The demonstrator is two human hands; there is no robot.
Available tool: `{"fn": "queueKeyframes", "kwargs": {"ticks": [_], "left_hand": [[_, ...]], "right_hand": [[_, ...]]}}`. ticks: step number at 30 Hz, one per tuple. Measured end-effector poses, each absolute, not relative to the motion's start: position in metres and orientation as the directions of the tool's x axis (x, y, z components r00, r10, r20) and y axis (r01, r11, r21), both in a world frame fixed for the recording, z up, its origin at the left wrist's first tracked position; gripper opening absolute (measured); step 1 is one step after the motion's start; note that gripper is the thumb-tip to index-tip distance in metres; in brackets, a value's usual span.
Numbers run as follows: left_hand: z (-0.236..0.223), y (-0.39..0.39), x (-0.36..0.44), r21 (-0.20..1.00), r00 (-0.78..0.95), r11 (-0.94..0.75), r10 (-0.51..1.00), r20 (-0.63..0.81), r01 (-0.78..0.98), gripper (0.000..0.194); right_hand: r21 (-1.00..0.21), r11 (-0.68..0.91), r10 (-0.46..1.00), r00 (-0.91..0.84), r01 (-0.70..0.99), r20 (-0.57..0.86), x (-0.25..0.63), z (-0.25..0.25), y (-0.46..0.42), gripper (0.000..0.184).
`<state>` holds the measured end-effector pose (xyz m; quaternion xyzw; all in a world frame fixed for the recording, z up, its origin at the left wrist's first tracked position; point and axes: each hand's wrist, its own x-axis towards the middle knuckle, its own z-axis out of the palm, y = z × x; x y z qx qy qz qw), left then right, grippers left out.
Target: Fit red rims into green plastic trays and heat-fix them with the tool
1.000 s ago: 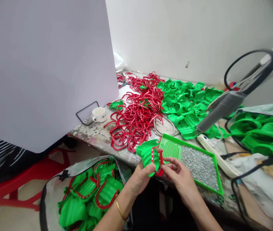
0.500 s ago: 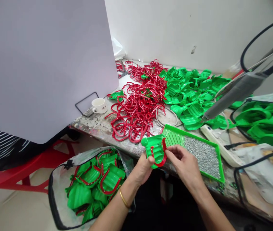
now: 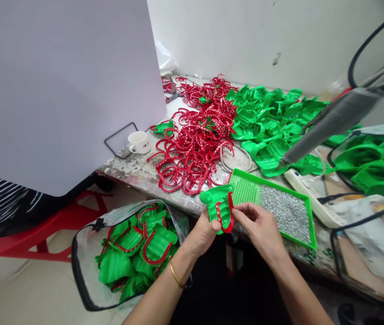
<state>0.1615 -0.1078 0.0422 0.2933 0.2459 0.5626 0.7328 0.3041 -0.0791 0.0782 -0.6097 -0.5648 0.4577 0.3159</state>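
Note:
My left hand [image 3: 203,234] grips a green ribbed plastic piece [image 3: 218,204] from below at the table's near edge. A red U-shaped strip [image 3: 226,221] sits on that green piece, and my right hand [image 3: 259,225] pinches the strip's right side. A gold bangle circles my left wrist. Just behind my hands lies a green tray [image 3: 305,212] of small silver screws.
A pile of red dotted strips [image 3: 195,144] and a heap of green pieces [image 3: 266,122] cover the table. A clear bag [image 3: 86,266] of joined pieces stands on the floor at left. A white cup [image 3: 139,142], a hanging grey tool [image 3: 330,124] and a power strip [image 3: 310,198] are nearby.
Both hands kept hold of the green piece and turned it, seating the red strip closer against it. The camera tilted, shifting the table up in view.

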Motion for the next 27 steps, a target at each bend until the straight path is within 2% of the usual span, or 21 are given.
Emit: {"fn": "queueKeyframes", "kwargs": {"ticks": [5,12,15,20,27], "left_hand": [[0.046,-0.107,0.161,0.710,0.256,0.195,0.966,-0.022,-0.676,0.089],[0.044,-0.109,0.163,0.750,0.220,0.153,0.975,-0.010,-0.643,0.084],[0.041,-0.111,0.163,0.775,0.186,0.142,0.982,-0.033,-0.615,0.077],[0.044,-0.115,0.163,0.823,0.203,0.158,0.978,-0.054,-0.546,0.051],[0.042,-0.118,0.164,0.842,0.182,0.169,0.980,-0.085,-0.512,0.048]], "right_hand": [[-0.895,-0.158,0.977,-0.067,0.418,-0.203,0.305,0.078,-0.081,0.025],[-0.871,-0.146,0.980,-0.051,0.469,-0.192,0.303,0.082,-0.084,0.024],[-0.858,-0.152,0.979,-0.044,0.490,-0.198,0.303,0.082,-0.085,0.024],[-0.850,-0.149,0.979,-0.049,0.505,-0.200,0.304,0.079,-0.086,0.026],[-0.862,-0.161,0.977,-0.047,0.481,-0.209,0.304,0.071,-0.088,0.026]]}}
